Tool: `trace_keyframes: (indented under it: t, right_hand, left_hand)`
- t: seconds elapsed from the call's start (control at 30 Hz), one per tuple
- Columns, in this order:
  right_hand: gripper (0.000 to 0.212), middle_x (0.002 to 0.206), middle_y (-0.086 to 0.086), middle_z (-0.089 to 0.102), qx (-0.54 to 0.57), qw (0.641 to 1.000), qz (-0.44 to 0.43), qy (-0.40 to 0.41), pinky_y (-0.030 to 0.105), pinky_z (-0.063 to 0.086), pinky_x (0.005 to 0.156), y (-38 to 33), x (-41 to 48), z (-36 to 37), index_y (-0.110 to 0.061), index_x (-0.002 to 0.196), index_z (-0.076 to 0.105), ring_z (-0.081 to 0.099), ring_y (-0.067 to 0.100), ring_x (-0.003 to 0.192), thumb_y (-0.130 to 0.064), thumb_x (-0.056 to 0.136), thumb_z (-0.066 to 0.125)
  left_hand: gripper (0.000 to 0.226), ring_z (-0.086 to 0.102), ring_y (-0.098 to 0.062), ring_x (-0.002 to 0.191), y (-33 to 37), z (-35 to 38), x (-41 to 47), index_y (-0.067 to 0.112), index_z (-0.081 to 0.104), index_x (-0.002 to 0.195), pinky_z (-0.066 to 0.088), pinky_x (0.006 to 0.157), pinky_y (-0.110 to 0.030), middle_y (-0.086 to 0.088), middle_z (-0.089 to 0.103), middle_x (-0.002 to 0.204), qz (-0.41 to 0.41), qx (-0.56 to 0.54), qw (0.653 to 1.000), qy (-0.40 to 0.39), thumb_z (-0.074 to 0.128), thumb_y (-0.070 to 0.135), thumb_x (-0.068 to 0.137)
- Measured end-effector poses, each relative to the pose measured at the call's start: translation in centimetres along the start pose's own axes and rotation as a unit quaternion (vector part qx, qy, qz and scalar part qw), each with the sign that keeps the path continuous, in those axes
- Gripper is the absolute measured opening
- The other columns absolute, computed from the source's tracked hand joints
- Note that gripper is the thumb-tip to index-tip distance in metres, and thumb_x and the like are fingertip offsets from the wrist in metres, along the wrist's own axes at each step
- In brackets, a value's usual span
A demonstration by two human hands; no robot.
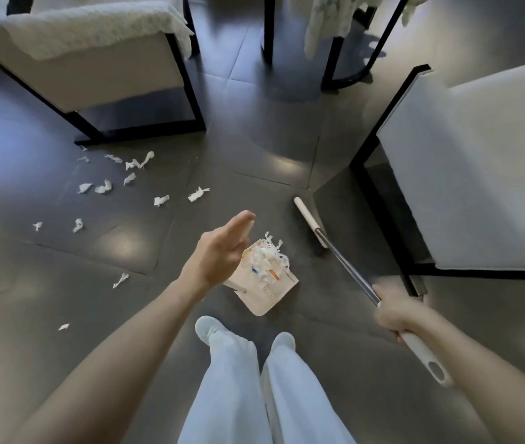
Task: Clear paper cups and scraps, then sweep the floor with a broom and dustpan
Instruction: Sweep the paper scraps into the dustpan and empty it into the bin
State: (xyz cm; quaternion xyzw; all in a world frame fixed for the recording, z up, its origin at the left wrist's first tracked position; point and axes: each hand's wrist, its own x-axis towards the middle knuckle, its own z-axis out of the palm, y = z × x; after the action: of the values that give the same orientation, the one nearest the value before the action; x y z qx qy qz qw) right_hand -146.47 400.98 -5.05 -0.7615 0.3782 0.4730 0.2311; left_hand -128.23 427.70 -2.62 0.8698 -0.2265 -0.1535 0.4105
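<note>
Floor [254,149]: dark tile, littered mostly on the person's left.
Chairs [94,75]: pale, black-framed, one far left and one to the right [479,171], both well apart from the litter.
Broom [347,267]: the shaft slants from the right hand forward and leftward to the head [309,219], which rests on the floor just right of the dustpan, with its long axis pointing away from the person.
Dustpan [264,296]: on the floor just ahead of the feet, already heaped with torn paper [267,254]. I cannot tell which way its mouth faces.
Right hand [395,312]: fingers [389,318] clenched round the broom shaft.
Left hand [213,257]: fingers [238,222] straight and released, above the pan at the top of its upright handle. I cannot tell whether they touch it.
Scraps [104,186]: loose white bits lie left of the pan, on the far side of it from the broom head. The left hand is nearer them, so the head would likely need to cross over and draw them rightward.
</note>
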Motion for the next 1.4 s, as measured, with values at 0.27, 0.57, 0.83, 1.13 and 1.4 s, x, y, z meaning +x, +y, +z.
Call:
trace_keyframes:
  t: [0.27, 0.57, 0.83, 1.13, 1.4]
  right_hand:
    - [0.056, 0.060, 0.014, 0.053, 0.286, 0.957, 0.042, 0.009, 0.025, 0.040, 0.043, 1.7, 3.2, 1.6, -0.019, 0.120, 0.046, 0.045, 0.021, 0.039, 0.003, 0.070, 0.034]
    - [0.068, 0.055, 0.008, 0.054, 0.114, 0.993, 0.001, -0.036, 0.032, 0.045, 0.057, -2.8, 2.2, 0.8, -0.018, 0.145, 0.025, 0.049, 0.017, 0.047, -0.018, 0.088, 0.062]
    - [0.073, 0.075, 0.004, 0.062, -0.078, 0.991, -0.073, -0.082, 0.024, 0.046, 0.048, -7.9, -4.5, 3.8, -0.026, 0.152, 0.012, 0.050, 0.012, 0.043, -0.023, 0.092, 0.054]
    - [0.067, 0.072, 0.005, 0.061, -0.092, 0.987, -0.119, -0.056, 0.030, 0.047, 0.051, -15.4, -7.1, -1.0, -0.027, 0.148, 0.022, 0.052, 0.016, 0.049, -0.027, 0.092, 0.058]
    - [0.075, 0.092, -0.005, 0.057, -0.206, 0.964, -0.170, 0.017, 0.018, 0.044, 0.042, -24.8, -6.1, -5.1, -0.035, 0.152, 0.011, 0.058, 0.006, 0.055, -0.034, 0.092, 0.056]
  left_hand:
    - [0.046, 0.066, -0.029, 0.101, 0.1, 0.7, -0.7, 0.025, 0.062, 0.126, 0.047, 0.090, -0.032, -0.010, 0.069, 0.112, -0.012, -0.007, 1.000, 0.018, 0.063, 0.000, 0.088]
    - [0.047, 0.064, -0.024, 0.105, -0.1, 0.4, 0.7, 0.026, 0.056, 0.133, 0.047, 0.092, -0.032, -0.004, 0.068, 0.115, -0.036, -0.001, 0.999, 0.012, 0.061, 0.008, 0.090]
    - [0.047, 0.060, -0.025, 0.114, -1.3, -1.6, 1.7, 0.028, 0.051, 0.137, 0.046, 0.097, -0.035, -0.007, 0.065, 0.122, -0.038, 0.015, 0.999, 0.010, 0.059, 0.013, 0.093]
    - [0.045, 0.056, 0.008, 0.093, -5.7, -8.1, -0.1, 0.036, 0.055, 0.126, 0.032, 0.073, 0.006, 0.016, 0.059, 0.112, -0.127, -0.090, 0.972, 0.173, 0.059, 0.008, 0.091]
    - [0.041, 0.061, -0.016, 0.098, -10.0, -13.0, 1.0, 0.036, 0.055, 0.120, 0.047, 0.080, -0.016, -0.007, 0.070, 0.111, -0.187, -0.104, 0.937, 0.276, 0.059, 0.007, 0.091]
